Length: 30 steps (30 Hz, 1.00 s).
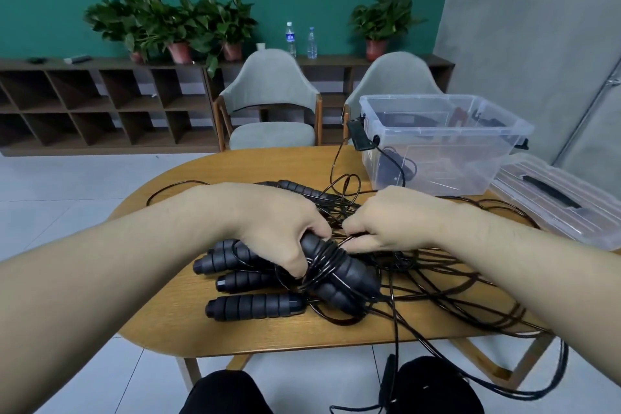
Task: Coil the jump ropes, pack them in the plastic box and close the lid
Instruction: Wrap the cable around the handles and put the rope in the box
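Note:
My left hand (282, 228) grips a pair of black foam jump-rope handles (339, 274) with thin black cord wound several times around them. My right hand (386, 220) pinches that cord just right of the wraps. Several more loose black handles (255, 306) lie on the wooden table (168, 323) below my left hand. Tangled black cords (447, 286) spread across the table's right half and hang over its front edge. The clear plastic box (440, 144) stands open at the back right, with dark items inside. Its clear lid (557, 202) lies to the right of it.
Two grey chairs (272, 104) stand behind the table. A low shelf with potted plants (174, 23) and two water bottles (290, 39) runs along the green wall. My knees in black trousers (228, 393) show below the table edge.

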{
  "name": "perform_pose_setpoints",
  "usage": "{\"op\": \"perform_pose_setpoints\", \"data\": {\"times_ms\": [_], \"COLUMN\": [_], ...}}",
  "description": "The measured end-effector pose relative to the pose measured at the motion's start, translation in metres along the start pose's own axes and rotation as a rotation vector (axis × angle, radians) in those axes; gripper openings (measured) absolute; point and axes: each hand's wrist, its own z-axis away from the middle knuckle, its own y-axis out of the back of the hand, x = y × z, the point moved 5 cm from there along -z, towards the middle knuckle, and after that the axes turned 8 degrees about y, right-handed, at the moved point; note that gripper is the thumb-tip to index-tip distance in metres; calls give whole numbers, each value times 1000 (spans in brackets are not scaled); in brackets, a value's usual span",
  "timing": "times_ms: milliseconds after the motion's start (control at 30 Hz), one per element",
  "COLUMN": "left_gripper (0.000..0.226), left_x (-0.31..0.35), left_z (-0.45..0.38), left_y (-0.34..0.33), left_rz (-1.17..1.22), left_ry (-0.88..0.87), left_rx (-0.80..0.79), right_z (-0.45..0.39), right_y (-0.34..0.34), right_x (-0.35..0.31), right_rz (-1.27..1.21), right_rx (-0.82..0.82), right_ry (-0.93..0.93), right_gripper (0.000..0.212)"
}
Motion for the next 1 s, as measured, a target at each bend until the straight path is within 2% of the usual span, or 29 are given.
{"op": "perform_pose_setpoints", "data": {"times_ms": [133,233,367,533,600,733,800,867,933,1000], "left_gripper": [19,27,30,20,17,16,19,22,19,20], "left_x": [-10,-23,-46,-67,-75,-84,-81,-75,-69,-62], "left_z": [-7,-10,-10,-9,-10,-10,-11,-10,-8,-8], "left_y": [2,6,17,19,18,15,13,11,8,3], "left_rz": [-304,-500,-340,-146,-32,405,637,904,1142,1281], "left_ry": [210,341,478,525,529,493,415,313,196,97], "left_rx": [59,245,505,627,670,687,709,719,672,621], "right_z": [-3,-4,-6,-5,-5,0,1,1,2,5], "right_y": [17,34,38,25,19,7,3,1,2,3], "right_x": [1,4,-4,-14,-22,-30,-36,-35,-28,-22], "right_rz": [90,87,25,-90,-168,-264,-299,-447,-555,-648], "right_rx": [12,121,243,292,329,439,476,518,557,573], "right_ry": [-25,-75,-143,-217,-226,-271,-293,-311,-305,-264], "right_gripper": [43,40,36,34,35,31,30,28,27,24]}}
